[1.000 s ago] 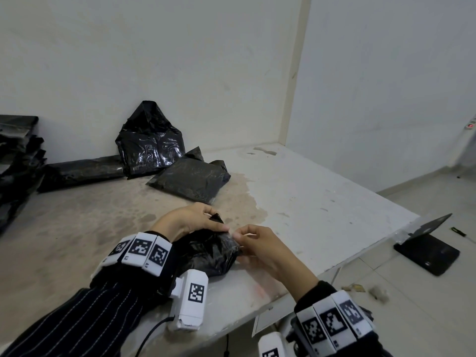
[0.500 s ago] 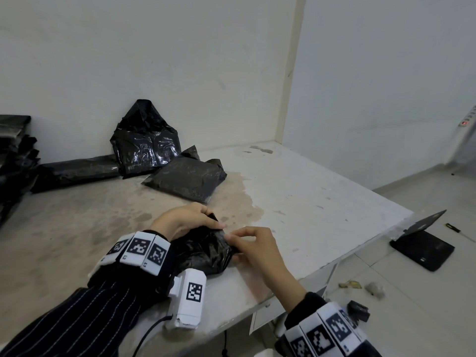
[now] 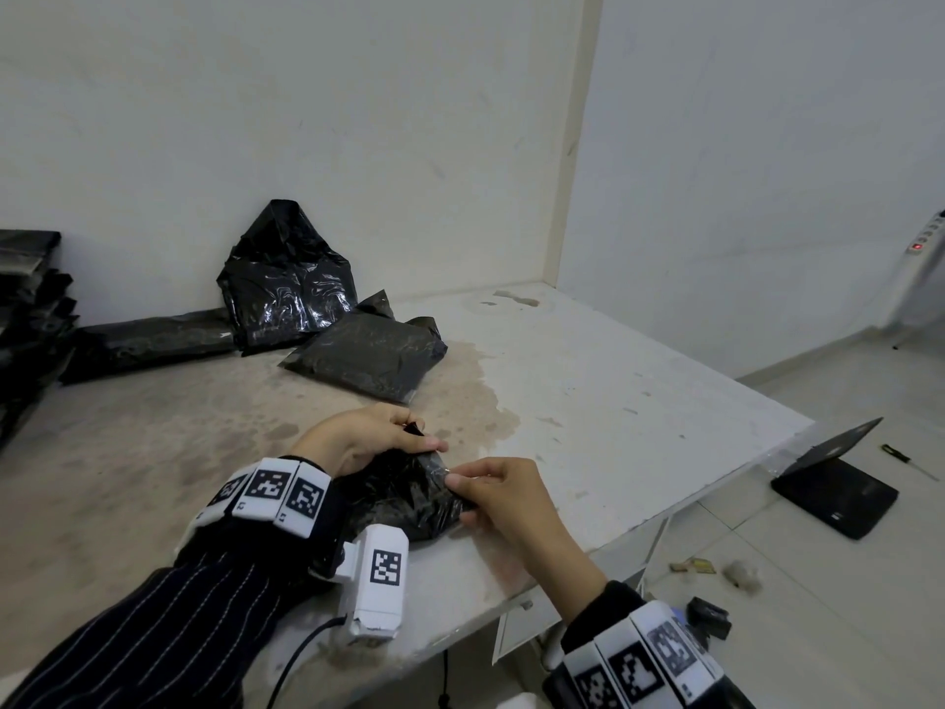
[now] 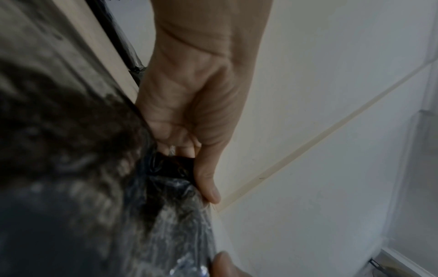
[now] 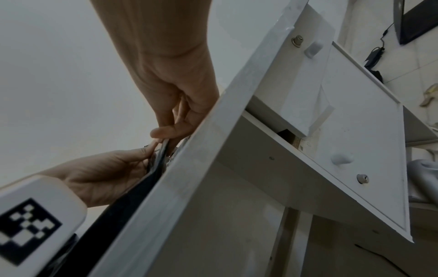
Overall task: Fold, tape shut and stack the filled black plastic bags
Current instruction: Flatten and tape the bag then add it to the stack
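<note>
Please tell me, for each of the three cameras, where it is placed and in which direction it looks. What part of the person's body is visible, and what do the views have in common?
Head: on the person's head, looking forward and down at the table; shows both forearms, left hand and right hand.
Left wrist: on the left wrist, looking along the left hand's grip on the black bag.
Right wrist: on the right wrist, below the table edge, looking up; shows both hands.
Shared: every view shows the same bag, held by both hands.
</note>
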